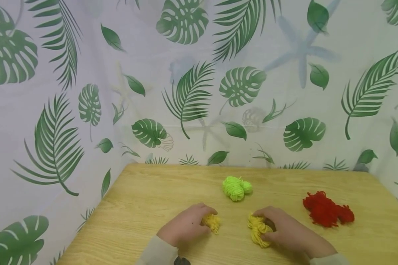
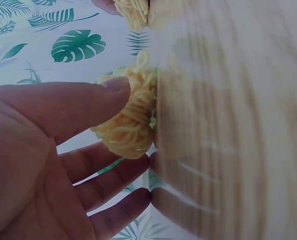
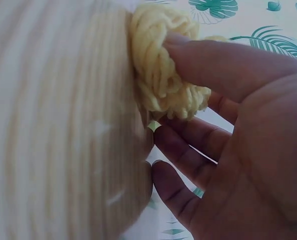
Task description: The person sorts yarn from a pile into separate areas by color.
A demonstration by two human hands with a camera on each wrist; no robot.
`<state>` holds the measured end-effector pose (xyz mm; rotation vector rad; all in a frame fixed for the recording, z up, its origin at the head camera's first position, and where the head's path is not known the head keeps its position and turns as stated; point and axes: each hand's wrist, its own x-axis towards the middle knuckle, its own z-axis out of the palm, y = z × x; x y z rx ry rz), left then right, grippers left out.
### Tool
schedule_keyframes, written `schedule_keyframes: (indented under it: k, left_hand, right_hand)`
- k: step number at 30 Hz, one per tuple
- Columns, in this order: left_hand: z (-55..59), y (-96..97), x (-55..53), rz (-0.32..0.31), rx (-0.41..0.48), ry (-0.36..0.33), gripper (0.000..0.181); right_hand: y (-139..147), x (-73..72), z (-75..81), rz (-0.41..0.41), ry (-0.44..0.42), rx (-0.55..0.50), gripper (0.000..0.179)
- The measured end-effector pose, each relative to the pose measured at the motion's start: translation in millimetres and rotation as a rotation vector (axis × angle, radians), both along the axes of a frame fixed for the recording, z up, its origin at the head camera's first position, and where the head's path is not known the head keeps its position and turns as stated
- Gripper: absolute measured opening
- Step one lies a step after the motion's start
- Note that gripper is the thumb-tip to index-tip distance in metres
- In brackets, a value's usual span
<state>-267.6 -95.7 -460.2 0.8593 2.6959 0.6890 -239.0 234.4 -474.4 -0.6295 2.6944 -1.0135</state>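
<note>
Near the middle of the table, my left hand (image 1: 187, 225) holds a small bundle of yellow yarn (image 1: 213, 223) between thumb and fingers. In the left wrist view the thumb lies across this yarn (image 2: 131, 122), and the lower fingertips meet the tabletop. Just to the right, my right hand (image 1: 290, 232) grips a larger, looped bundle of yellow yarn (image 1: 258, 232). Its thumb presses on the strands (image 3: 156, 62) in the right wrist view, with the other fingers behind and below. Both bundles are right at the table surface, with a gap between them.
Bright green yarn (image 1: 234, 188) lies farther back on the wooden table (image 1: 146, 195), beyond the hands. Red yarn (image 1: 323, 209) sits to the right, past my right hand. A leaf-patterned cloth (image 1: 199, 51) hangs behind the table and along its sides.
</note>
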Motion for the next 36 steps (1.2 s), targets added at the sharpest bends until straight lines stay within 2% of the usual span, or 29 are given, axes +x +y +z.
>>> schedule_keyframes:
  k: [6, 11, 17, 22, 29, 33, 36]
  left_hand:
    - [-0.3, -0.4, 0.2, -0.006, -0.012, 0.006, 0.037]
    - [-2.1, 0.1, 0.2, -0.012, -0.025, 0.022, 0.031]
    - [0.2, 0.6, 0.3, -0.004, -0.003, 0.021, 0.024]
    - [0.6, -6.5, -0.7, 0.052, 0.054, 0.038, 0.026]
    - [2.0, -29.6, -3.9, 0.139, 0.124, 0.054, 0.026]
    - [3.6, -47.2, -6.3, 0.220, 0.160, 0.038, 0.029]
    - [1.9, -62.3, -8.1, 0.279, 0.162, 0.052, 0.029]
  right_hand:
    - [1, 0.8, -1.6, -0.003, 0.001, 0.023, 0.045]
    - [3, 1.6, -4.3, 0.033, 0.002, 0.015, 0.036]
    - [3, 2.1, -5.5, 0.042, -0.014, -0.006, 0.035]
    - [2, 0.5, -5.7, 0.035, -0.037, -0.020, 0.036]
    - [2, -0.5, -1.9, 0.032, -0.061, -0.037, 0.036]
    - [3, -0.3, -1.1, 0.050, -0.055, -0.045, 0.036]
    - [4, 0.3, -1.4, 0.051, -0.061, -0.039, 0.036]
